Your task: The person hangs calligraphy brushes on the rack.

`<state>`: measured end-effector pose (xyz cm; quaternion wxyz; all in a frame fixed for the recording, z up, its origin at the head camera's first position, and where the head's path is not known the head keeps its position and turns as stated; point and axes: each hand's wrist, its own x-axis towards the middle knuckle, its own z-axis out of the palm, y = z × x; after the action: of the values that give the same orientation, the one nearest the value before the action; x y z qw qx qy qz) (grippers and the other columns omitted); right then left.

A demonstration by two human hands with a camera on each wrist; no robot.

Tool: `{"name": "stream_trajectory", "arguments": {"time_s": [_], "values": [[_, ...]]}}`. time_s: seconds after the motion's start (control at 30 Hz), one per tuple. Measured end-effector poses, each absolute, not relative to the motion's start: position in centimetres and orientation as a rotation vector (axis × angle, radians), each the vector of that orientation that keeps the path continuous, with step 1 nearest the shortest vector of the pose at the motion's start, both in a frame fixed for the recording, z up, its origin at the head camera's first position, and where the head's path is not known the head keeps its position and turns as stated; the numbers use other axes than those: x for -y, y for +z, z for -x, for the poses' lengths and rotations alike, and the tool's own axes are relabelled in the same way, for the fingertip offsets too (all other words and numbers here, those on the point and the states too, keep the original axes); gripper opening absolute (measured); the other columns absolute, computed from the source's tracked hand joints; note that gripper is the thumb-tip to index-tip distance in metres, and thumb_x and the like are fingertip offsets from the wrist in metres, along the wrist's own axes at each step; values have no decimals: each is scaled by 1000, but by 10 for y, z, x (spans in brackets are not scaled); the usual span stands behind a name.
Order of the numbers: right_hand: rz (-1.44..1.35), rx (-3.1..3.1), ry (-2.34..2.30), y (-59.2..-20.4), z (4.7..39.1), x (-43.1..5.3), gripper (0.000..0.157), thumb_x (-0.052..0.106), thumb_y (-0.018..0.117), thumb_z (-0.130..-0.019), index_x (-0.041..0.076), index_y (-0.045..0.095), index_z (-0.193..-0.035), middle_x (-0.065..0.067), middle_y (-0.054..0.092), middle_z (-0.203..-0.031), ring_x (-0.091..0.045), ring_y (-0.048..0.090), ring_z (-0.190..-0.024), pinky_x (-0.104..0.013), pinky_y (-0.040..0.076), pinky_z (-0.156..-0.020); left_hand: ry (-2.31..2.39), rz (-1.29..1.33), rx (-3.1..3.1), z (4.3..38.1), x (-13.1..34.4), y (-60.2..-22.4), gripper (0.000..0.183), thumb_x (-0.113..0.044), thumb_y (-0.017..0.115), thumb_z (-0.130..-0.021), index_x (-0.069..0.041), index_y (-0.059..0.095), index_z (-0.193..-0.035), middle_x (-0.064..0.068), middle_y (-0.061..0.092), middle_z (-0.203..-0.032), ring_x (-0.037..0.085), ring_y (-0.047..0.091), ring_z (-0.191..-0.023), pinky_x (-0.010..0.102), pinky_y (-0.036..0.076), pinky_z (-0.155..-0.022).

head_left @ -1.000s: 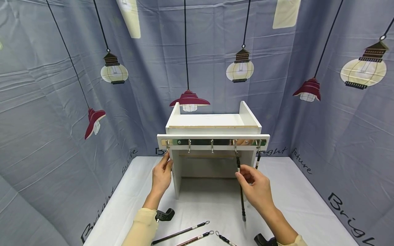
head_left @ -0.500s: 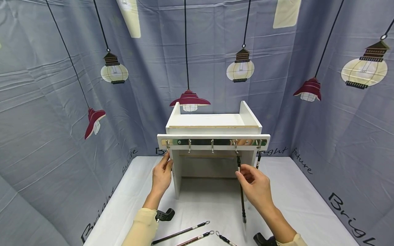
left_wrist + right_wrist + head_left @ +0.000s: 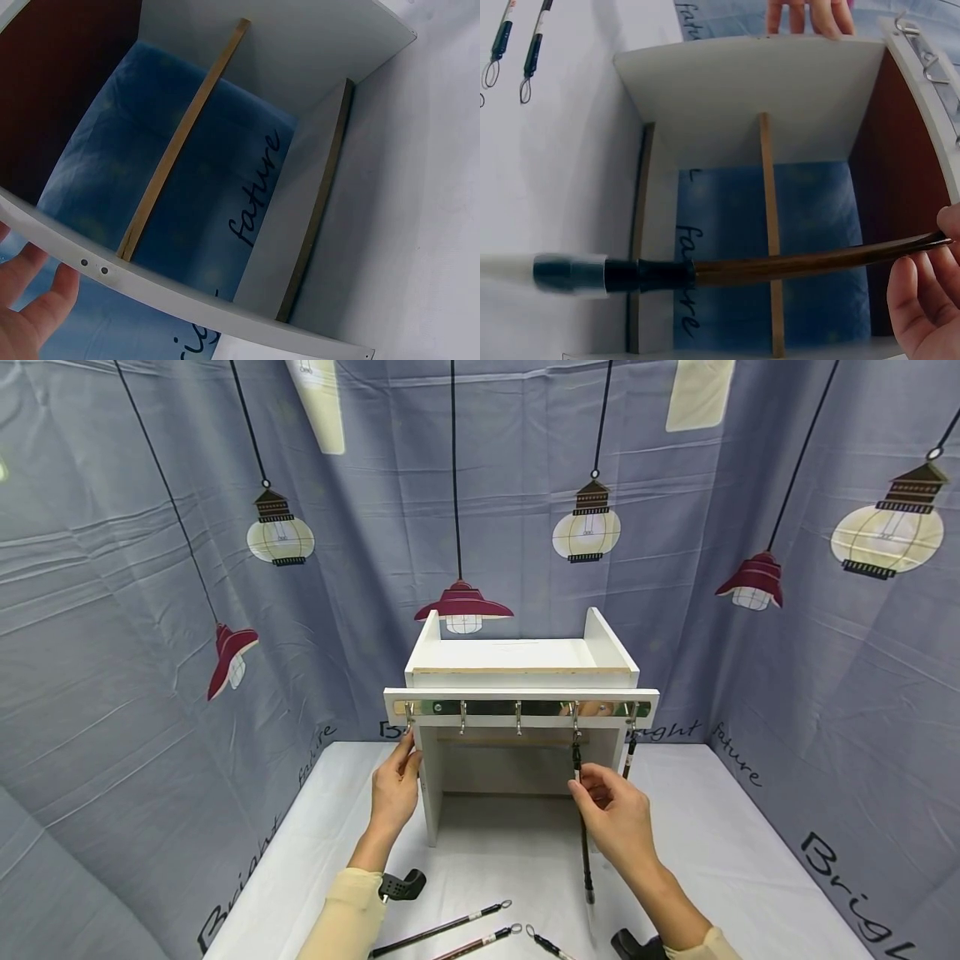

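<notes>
A dark calligraphy brush point(image 3: 584, 843) hangs upright below the second hook from the right, its blurred white bristles point(image 3: 506, 268) pointing down. My right hand point(image 3: 618, 818) pinches its handle near the top. Whether its loop sits on the hook point(image 3: 575, 717) is too small to tell. Another brush point(image 3: 629, 756) hangs at the rightmost hook, partly behind my right hand. My left hand point(image 3: 393, 785) touches the outer left side of the white shelf unit point(image 3: 431, 777) with its fingers, just below the leftmost hook.
A hook rail point(image 3: 487, 706) runs across the front of the shelf. On the white table point(image 3: 510, 860) lie three more brushes: one at left point(image 3: 442, 929), one in the middle point(image 3: 480, 943), one at right point(image 3: 550, 946). A printed blue-grey curtain point(image 3: 360, 568) surrounds the table.
My right hand has shifted slightly left with the brush, and its lower end has swung left too. My left hand stays in place on the shelf.
</notes>
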<state>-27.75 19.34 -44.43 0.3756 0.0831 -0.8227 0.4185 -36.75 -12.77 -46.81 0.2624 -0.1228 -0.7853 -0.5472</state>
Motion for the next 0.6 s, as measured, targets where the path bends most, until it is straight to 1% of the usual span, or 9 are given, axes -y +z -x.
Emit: {"name": "stream_trajectory", "arguments": {"time_s": [0.37, 0.6], "values": [[-158, 2128, 1088, -447, 287, -192, 24, 5, 83, -86, 2, 74, -108, -3, 73, -84, -2, 60, -68, -8, 48, -61, -1488, 348, 2121, 366, 128, -467, 48, -18, 57, -107, -16, 49, -155, 13, 54, -153, 34, 60, -133, 51, 55, -103], [-149, 2135, 1098, -451, 293, -191, 23, 6, 80, -88, 2, 73, -110, -4, 74, -88, -7, 65, -72, -9, 50, -63, -1469, 335, 2125, 366, 128, -467, 48, -19, 57, -107, -17, 50, -154, 12, 56, -152, 34, 62, -130, 51, 56, -101]]}}
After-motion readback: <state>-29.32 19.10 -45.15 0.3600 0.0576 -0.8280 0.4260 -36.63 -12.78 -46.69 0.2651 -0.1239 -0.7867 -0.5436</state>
